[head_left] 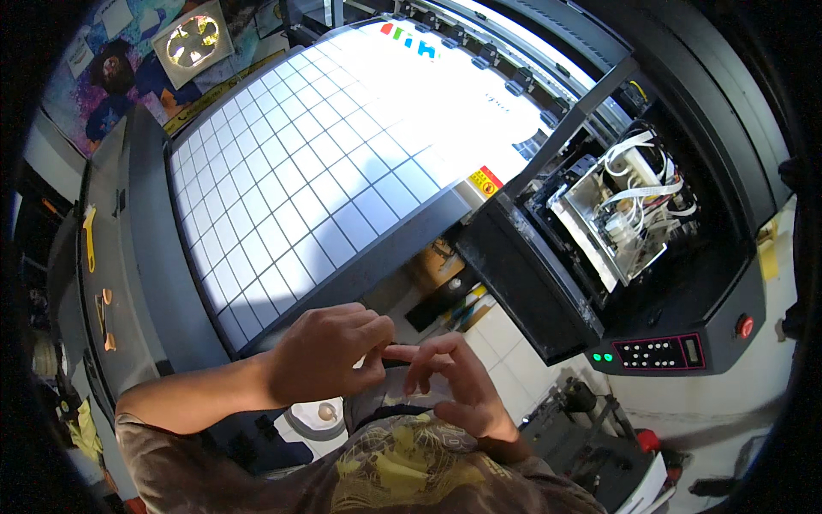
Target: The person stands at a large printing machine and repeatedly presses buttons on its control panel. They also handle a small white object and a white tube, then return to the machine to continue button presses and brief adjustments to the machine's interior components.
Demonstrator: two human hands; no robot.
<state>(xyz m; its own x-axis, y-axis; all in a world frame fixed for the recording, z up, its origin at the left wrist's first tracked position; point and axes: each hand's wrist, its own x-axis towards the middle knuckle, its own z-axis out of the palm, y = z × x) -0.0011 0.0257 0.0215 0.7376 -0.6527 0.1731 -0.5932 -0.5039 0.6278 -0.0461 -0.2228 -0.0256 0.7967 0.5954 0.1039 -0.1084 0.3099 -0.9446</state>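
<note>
My left hand [330, 349] is in front of me at the near edge of a wide-format printer. Its fingers are curled with the thumb and index finger pinched together; whatever sits between them is too small or hidden to make out. Close beside it, my right hand [458, 385] has bent fingers spread apart, its index finger reaching to the left fingertips. Beyond both hands, the printer's bed carries a white sheet [274, 163] with dark grid lines. Coloured printing [409, 41] shows at its far end under a bright glare.
An open print carriage [616, 218] with white ribbon cables stands right of the bed. Below it are a control panel [659, 353] and a red stop button [744, 326]. A yellow tool [89, 240] lies on the left ledge. A fan [193, 41] stands at the far left.
</note>
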